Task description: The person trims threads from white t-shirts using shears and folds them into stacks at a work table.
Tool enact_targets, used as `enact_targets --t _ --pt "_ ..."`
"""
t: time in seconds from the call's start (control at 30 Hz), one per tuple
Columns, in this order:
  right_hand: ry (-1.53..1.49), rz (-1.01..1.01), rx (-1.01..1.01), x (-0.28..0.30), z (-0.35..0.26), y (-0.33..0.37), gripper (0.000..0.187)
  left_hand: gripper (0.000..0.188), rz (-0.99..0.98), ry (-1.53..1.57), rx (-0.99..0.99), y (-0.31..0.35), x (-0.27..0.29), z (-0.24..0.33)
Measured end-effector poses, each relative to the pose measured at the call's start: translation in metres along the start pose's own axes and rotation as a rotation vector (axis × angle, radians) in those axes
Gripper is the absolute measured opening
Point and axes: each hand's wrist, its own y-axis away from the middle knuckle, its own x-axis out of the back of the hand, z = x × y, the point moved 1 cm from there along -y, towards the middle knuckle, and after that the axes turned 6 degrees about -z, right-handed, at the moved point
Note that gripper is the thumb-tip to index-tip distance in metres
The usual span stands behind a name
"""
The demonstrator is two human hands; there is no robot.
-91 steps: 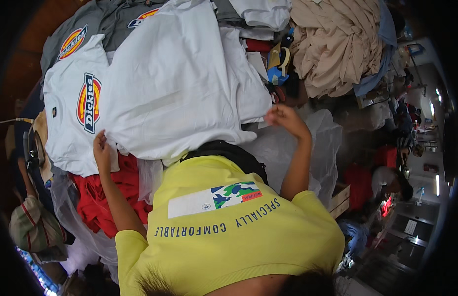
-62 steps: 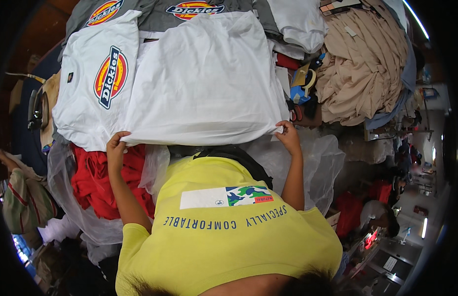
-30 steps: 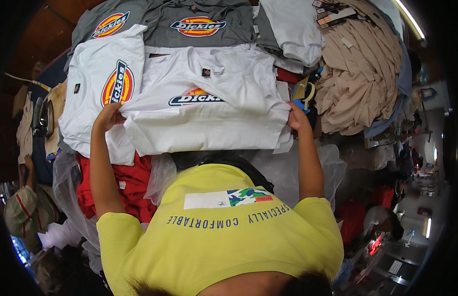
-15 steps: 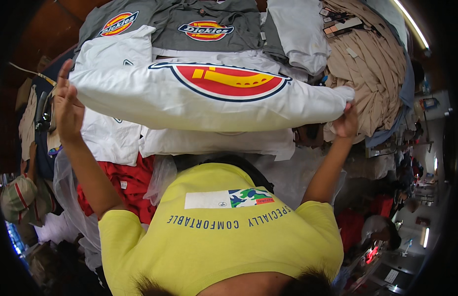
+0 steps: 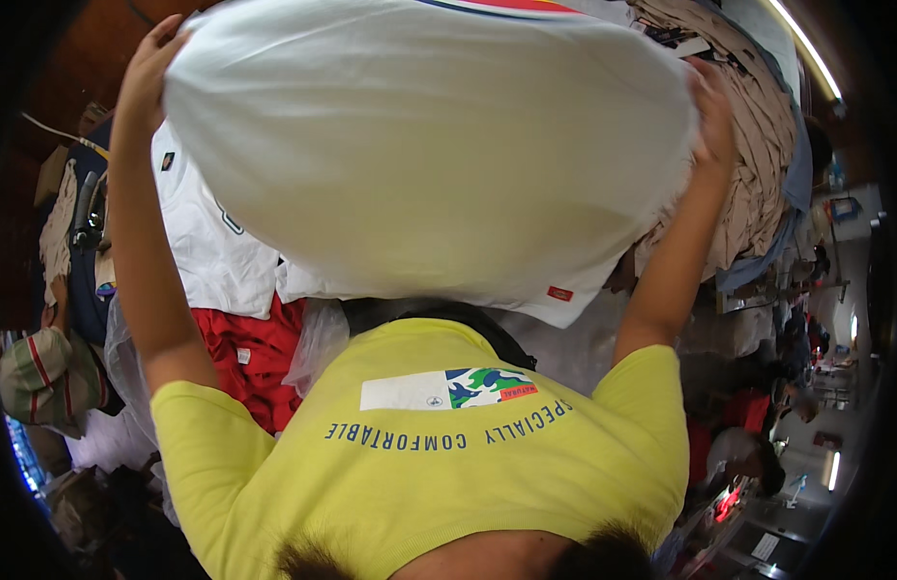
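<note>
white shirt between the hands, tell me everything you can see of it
The white shirt looks like smooth cloth, with a red and dark blue print cut off at the picture's top edge. It is held up, spread between the left hand and right hand, its lower outline bowing in a rounded curve, and partly hides a beige cloth pile. Its lower part is blurred.
</note>
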Motion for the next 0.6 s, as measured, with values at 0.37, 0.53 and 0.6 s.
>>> enact_targets --t 0.37,0.53,0.6 --pt "0.152 0.051 -0.046 0.051 0.021 -0.043 0.04 0.064 -0.043 -0.254 0.107 -0.04 0.031 0.03" --pt "0.211 0.134 -0.385 -0.004 0.058 0.097 0.047 0.059 0.022 -0.48 0.201 0.092 -0.002 -0.01" --pt "0.178 0.094 -0.389 -0.003 0.095 0.166 0.048 0.058 0.022 -0.329 0.334 0.148 -0.016 -0.073"
